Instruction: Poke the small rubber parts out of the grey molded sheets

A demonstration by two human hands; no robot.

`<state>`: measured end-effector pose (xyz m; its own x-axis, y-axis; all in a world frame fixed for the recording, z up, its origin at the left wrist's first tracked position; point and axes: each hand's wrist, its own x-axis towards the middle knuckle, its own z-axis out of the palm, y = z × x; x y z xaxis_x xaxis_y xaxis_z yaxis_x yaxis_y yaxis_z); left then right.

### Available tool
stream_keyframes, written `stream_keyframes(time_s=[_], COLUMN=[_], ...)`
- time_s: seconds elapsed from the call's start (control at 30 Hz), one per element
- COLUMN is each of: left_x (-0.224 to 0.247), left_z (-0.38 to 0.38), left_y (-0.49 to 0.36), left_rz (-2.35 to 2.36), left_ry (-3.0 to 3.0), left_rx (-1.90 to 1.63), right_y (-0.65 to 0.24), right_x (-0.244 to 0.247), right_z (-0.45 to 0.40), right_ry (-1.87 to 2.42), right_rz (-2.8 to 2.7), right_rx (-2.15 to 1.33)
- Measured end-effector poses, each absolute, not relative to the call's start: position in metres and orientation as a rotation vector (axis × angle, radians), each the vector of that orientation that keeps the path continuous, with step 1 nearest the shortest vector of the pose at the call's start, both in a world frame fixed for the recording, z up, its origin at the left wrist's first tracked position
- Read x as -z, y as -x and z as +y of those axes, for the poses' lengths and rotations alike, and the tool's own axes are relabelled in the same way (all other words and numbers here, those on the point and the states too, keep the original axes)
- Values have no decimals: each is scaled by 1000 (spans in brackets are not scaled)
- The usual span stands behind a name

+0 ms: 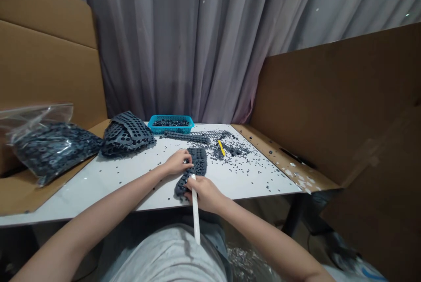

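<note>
A dark grey foam-like sheet [200, 159] with rows of round holes lies near the table's front edge, its near end curled. My left hand [179, 162] rests at the sheet's left side, its fingers bent and closed on the edge. Over the lower part of the sheet, my right hand [206, 193] is closed around a slim white stick [195, 216], which points back toward my body. Some right fingertips are hidden, so I cannot tell how firmly they touch the sheet. To the right lies a yellow tool [221, 148] among small dark scattered pieces [235, 151].
A blue basket [171, 130] of small dark pieces stands at the back, near rolled perforated strips [186, 137]. On the left are a heap of perforated sheets [127, 135] and a clear bag [55, 146] of dark pieces. Cardboard walls [342, 106] flank the white table [131, 174].
</note>
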<state>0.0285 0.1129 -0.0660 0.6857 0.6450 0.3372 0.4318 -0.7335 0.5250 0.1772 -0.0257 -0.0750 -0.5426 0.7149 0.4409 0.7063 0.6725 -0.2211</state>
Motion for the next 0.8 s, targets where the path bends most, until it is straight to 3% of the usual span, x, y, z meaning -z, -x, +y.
stream_keyframes(time_s=[0.1,0.27,0.4,0.8], left_x=[60,38,18,-12], left_z=[120,132,130,150], left_y=[-65,-116,-150,-133], left_rz=[792,822,678,714], left_ry=[-2426,-2178,-2078,-2041], left_rx=[-772,-919,-787,-454], right_y=[-200,-281,-337,-381], right_x=[55,-24,-65,-41], right_z=[-17,17,49,64], right_ry=[1150,1089,1096,1423], right_rz=[-2125,-1352,-1253,-1253], right_rx=[-43,-115,-80,98])
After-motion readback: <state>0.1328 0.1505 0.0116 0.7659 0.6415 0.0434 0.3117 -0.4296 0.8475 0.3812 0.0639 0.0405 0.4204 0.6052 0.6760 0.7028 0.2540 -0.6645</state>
